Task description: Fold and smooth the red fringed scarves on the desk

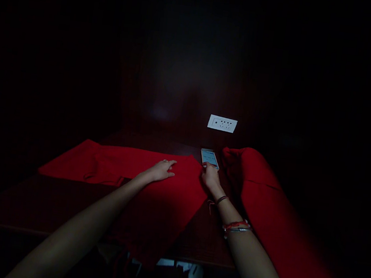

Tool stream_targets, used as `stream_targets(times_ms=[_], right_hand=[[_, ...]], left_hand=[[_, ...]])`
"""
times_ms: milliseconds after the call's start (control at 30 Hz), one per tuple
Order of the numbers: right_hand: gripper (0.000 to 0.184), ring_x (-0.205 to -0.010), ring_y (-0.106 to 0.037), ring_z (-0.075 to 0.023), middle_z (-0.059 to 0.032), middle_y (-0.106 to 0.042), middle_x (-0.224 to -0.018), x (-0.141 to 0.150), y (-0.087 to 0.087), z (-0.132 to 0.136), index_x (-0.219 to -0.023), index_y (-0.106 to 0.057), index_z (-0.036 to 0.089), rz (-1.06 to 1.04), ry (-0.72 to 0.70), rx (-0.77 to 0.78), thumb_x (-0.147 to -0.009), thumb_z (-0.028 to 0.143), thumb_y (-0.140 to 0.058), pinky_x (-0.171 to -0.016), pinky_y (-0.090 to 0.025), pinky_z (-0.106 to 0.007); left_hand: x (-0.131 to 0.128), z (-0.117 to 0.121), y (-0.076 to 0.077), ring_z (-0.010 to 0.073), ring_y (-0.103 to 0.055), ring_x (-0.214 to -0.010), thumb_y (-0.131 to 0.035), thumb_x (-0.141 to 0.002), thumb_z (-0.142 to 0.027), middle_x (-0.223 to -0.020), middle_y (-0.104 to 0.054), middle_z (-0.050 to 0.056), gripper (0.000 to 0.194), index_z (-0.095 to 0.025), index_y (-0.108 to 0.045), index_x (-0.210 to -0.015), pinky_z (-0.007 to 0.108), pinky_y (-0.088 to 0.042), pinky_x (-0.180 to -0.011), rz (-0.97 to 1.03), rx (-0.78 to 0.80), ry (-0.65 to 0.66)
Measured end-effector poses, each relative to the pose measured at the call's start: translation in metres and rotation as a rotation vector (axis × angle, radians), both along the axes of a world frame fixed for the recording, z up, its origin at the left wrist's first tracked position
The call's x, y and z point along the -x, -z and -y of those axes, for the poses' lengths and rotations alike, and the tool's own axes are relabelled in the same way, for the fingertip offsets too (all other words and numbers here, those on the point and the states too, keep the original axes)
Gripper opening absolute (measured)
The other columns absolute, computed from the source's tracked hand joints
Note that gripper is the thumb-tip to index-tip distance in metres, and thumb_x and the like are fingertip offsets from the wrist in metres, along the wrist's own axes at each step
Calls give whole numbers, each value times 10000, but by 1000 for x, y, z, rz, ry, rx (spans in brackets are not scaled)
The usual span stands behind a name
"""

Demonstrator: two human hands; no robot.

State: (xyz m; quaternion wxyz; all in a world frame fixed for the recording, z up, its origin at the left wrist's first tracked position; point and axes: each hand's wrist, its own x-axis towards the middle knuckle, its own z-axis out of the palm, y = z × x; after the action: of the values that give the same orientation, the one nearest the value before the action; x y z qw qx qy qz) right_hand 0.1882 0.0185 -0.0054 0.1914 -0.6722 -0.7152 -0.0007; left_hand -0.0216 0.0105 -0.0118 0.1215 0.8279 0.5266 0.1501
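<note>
A red cloth [128, 168] lies spread over a dark wooden table [35, 202], one corner hanging over the front edge. My left hand [162, 170] rests flat on the cloth near its far right edge, fingers stretched out, a ring on one finger. My right hand [210, 177] is at the cloth's right edge, just below a lit phone [209, 157] lying on the table; its fingers are curled and seem to touch the cloth's edge or the phone. Bangles and a thread sit on my right wrist.
A second red cloth [265, 203] is heaped at the right and trails toward me. A white wall socket plate [222, 123] sits on the dark back panel. The room is very dark. Pale objects [186, 270] show under the table's front edge.
</note>
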Motion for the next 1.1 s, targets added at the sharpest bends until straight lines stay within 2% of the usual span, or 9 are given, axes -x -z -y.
stream_targets(times_ms=[167,300,467,567,667,800,933,1033,1100], right_hand=[[316,-946,-474,-174,-104,-484,-1050,4,-9,9,-1056,-458,169,24,-43,-132,-779,117,-315,-775,-358,-250],[340,-1012,-414,-214,-127,-395,-1147,13,-5,15,-1141,-398,184,115,-107,-66,-817,233,-309,-813,-338,-336],[451,-1157,-239,-288,-132,-272,-1274,24,0,21,-1199,-332,206,155,-133,91,-811,432,-290,-835,-266,-505],[456,-1065,-393,-255,-164,-395,-1191,16,-9,20,-1197,-334,161,96,-25,49,-816,407,-286,-792,-350,-404],[399,-942,-510,-227,-184,-527,-1039,-1,-16,16,-1103,-450,96,82,26,243,-765,306,-419,-713,-399,-299],[296,-861,-558,-206,-156,-585,-957,-17,-12,11,-942,-568,95,78,2,313,-681,222,-509,-631,-409,-227],[259,-843,-564,-187,-126,-600,-931,-16,-10,10,-922,-572,113,41,2,254,-711,194,-446,-615,-402,-210],[288,-853,-555,-171,-103,-590,-941,-12,-14,15,-971,-535,143,12,10,185,-719,127,-396,-646,-396,-209],[333,-843,-554,-180,-106,-585,-925,-11,-16,20,-1015,-503,155,17,35,153,-714,89,-379,-653,-398,-230]], left_hand=[[9,1,-21,133,-538,-705,-386,-730,-209,-793,-585,22,332,-158,-480,-1044,206,-396,-594,178,54,-84],[15,11,-34,159,-533,-802,-372,-713,-152,-880,-587,41,346,-191,-512,-1028,225,-398,-666,-101,78,-131],[8,20,-30,230,-504,-931,-373,-726,-171,-1070,-504,125,428,-195,-438,-1148,292,-391,-744,-372,163,-193],[6,20,-24,250,-491,-956,-355,-770,-301,-1106,-468,156,447,-176,-375,-1198,310,-389,-754,-362,149,-206],[12,17,-18,244,-471,-984,-340,-781,-383,-1108,-463,154,487,-166,-341,-1217,302,-382,-770,-332,122,-195],[21,18,-10,214,-479,-961,-333,-800,-324,-1072,-471,119,444,-199,-322,-1226,290,-373,-783,-293,29,-125],[14,38,-7,246,-423,-1027,-295,-821,-354,-1177,-382,127,426,-220,-324,-1225,349,-334,-832,-278,-181,-182],[3,63,-1,263,-217,-1183,-288,-808,-457,-1320,-219,96,497,-241,-270,-1255,383,-208,-933,-263,-281,16],[1,76,4,244,-124,-1220,-261,-800,-504,-1355,-154,43,522,-290,-207,-1272,400,-141,-959,-274,-196,240]])
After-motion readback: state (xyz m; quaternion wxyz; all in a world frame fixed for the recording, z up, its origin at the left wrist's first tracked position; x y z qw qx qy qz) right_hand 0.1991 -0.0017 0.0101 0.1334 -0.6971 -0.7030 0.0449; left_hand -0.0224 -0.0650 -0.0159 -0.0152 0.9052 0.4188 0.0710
